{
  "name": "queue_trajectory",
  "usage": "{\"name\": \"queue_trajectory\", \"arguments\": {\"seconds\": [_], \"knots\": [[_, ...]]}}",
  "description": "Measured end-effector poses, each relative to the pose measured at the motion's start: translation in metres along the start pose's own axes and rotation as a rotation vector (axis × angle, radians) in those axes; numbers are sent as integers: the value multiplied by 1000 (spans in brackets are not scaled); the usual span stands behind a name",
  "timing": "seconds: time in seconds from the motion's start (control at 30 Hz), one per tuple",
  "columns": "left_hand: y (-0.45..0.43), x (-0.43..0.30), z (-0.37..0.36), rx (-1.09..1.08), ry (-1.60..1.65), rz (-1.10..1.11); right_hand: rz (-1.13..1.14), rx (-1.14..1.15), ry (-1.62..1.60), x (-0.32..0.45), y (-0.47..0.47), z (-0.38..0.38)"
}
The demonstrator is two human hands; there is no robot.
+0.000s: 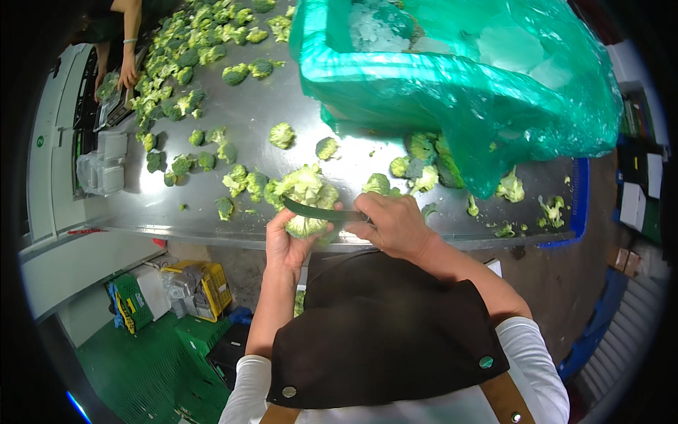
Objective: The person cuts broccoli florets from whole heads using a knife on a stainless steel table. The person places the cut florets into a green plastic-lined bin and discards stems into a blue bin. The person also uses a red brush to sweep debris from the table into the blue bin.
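Over the near edge of a metal table (233,111), my left hand (286,241) holds a broccoli head (304,185) with its cut pale stems facing up. My right hand (394,225) grips a knife, its dark, curved blade (323,212) pointing left across the head. The blade lies against the broccoli, with a floret (306,227) on the near side of it. The knife's handle is mostly hidden in my fist. Just beyond my right hand lie a loose floret (377,183) and larger broccoli pieces (422,148).
A crate lined with green plastic film (381,79), holding ice (376,26), stands at the back right. Many cut florets (196,42) cover the far left. Another person's hand (128,70) is beside a tray there. Clear plastic containers (110,159) sit at the left edge.
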State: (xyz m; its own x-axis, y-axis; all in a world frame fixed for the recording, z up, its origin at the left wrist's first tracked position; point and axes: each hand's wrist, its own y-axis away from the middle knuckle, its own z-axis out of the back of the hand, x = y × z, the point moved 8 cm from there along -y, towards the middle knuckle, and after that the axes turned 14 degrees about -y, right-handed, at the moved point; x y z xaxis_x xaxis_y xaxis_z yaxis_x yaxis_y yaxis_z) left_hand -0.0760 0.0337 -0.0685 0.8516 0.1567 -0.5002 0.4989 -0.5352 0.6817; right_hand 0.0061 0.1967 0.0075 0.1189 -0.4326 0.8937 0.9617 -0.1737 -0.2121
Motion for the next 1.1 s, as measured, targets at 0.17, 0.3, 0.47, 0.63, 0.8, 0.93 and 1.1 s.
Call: {"name": "queue_trajectory", "arguments": {"seconds": [0.17, 0.3, 0.47, 0.63, 0.8, 0.93, 1.1], "knots": [[-4, 38, -18, -5, -77, 193, 3, 7, 271, -13, 21, 17], [-2, 59, -40, 102, -163, 302, 34, 3, 396, -12, 35, 23], [-9, 79, -59, 209, -209, 405, -49, -82, 485, -23, 60, 40], [4, 76, -78, 247, -234, 385, -539, -382, 468, -82, 121, 103], [0, 55, -80, 239, -367, 174, -632, -334, -30, -77, 133, 51], [1, 21, -68, 232, -451, 18, -448, -102, -270, -60, 97, 36], [11, -13, -34, 69, -470, -157, -235, 25, -109, -33, 58, 22]]}}
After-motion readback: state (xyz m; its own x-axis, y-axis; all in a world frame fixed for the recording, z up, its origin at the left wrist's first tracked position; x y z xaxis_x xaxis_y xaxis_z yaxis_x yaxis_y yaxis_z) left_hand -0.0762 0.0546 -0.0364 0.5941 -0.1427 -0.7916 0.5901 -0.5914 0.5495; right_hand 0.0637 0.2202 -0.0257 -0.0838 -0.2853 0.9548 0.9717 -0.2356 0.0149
